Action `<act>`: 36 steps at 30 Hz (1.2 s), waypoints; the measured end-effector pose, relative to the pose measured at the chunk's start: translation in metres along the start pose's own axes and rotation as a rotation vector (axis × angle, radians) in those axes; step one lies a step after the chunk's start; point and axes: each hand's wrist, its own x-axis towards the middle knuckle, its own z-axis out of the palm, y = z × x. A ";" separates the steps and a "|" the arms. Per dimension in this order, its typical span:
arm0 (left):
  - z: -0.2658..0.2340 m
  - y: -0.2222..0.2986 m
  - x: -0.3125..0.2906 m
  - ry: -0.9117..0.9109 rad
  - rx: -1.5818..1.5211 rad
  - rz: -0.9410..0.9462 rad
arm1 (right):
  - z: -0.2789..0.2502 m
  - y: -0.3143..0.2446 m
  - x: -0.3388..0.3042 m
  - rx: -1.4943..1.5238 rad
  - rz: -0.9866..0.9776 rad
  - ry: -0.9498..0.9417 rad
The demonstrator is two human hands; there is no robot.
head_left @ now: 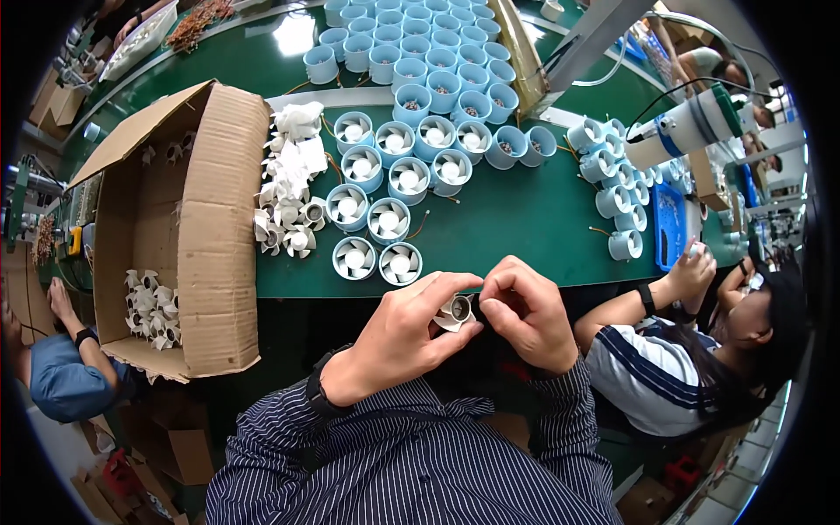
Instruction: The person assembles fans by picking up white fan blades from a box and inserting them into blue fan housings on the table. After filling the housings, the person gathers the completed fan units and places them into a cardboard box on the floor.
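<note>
In front of my chest, just off the table's near edge, my left hand (404,325) grips a small white fan impeller (454,313) between thumb and fingers. Its open, dark-lined hub shows, and my fingers cover some of the blades. Close beside it, my right hand (528,317) is curled with thumb and fingertips pinched together; whatever is in the pinch is hidden. Beyond my hands, several light blue round housings with white impellers inside (400,264) stand on the green table. A pile of loose white impellers (293,188) lies to their left.
An open cardboard box (219,236) with impellers inside sits tilted at left. Many blue housings (411,70) fill the back. More housings (614,200) and a blue tray (670,226) stand at right. A co-worker (665,372) sits right; another person (74,376) is at left.
</note>
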 end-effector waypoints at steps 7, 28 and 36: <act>0.001 0.000 0.006 -0.014 0.038 0.002 | 0.006 0.004 0.000 0.000 0.015 0.009; 0.020 -0.002 0.027 0.216 -1.170 -0.495 | -0.006 0.048 0.019 -0.591 -0.038 0.335; 0.009 -0.010 0.018 0.164 -1.050 -0.467 | -0.013 0.085 0.013 -0.676 -0.095 0.162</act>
